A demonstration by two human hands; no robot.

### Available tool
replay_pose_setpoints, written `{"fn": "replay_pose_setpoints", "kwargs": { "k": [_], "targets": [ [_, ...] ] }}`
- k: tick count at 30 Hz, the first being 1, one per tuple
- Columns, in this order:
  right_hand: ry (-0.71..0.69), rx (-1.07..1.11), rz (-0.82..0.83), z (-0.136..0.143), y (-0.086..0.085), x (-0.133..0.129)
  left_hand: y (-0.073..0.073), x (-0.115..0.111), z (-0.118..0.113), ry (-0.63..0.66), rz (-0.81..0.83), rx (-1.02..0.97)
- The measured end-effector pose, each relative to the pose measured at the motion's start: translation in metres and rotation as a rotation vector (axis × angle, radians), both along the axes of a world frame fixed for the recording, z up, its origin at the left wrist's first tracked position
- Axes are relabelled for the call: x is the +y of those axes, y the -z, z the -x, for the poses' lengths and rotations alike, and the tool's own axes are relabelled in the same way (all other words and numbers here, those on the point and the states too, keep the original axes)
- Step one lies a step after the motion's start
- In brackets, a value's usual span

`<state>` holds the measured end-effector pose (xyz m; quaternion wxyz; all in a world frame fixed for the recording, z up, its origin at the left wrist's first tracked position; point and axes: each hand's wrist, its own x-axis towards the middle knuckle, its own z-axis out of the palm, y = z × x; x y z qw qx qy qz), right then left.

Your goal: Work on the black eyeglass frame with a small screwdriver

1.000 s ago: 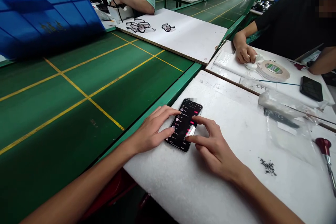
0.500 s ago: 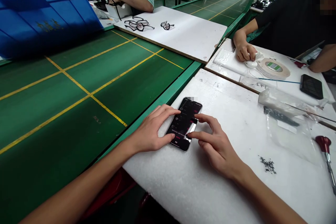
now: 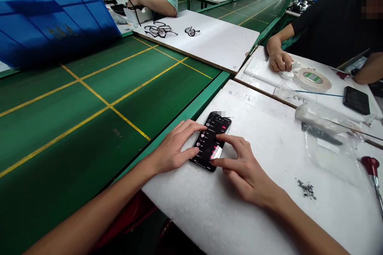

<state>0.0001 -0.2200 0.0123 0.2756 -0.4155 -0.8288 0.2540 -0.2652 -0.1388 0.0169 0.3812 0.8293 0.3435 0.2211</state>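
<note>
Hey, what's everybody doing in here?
Someone has both hands at a lit phone lying face up on a white table. Their left hand is at its left edge; their right hand reaches over its right side. Tiny dark pieces lie off to the right. Beyond, a co-worker's hand is on something white.

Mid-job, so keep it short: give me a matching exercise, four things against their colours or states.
1. Nearer phone
2. Large bin
3. Flat round roll
4. Tool handle at right edge

A. Dark red
B. Screen lit
C. Pale, with a green label
D. Blue

Pairs: 1-B, 2-D, 3-C, 4-A
</note>
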Motion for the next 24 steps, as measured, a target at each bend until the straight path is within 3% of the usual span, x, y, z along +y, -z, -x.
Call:
{"fn": "replay_pose_setpoints", "kwargs": {
  "k": [12,20,24],
  "targets": [
    [0.062,0.066,0.007,-0.0010,0.0007,0.0002,0.0041,-0.0015,-0.0027,-0.021,-0.080,0.046],
    [0.058,0.054,0.012,-0.0007,0.0005,-0.0020,-0.0006,-0.0002,-0.0015,0.004,-0.014,0.010],
    [0.140,0.015,0.015,0.0026,0.0041,-0.0014,-0.0014,-0.0005,-0.0012,-0.002,-0.011,0.008]
  ]
}}
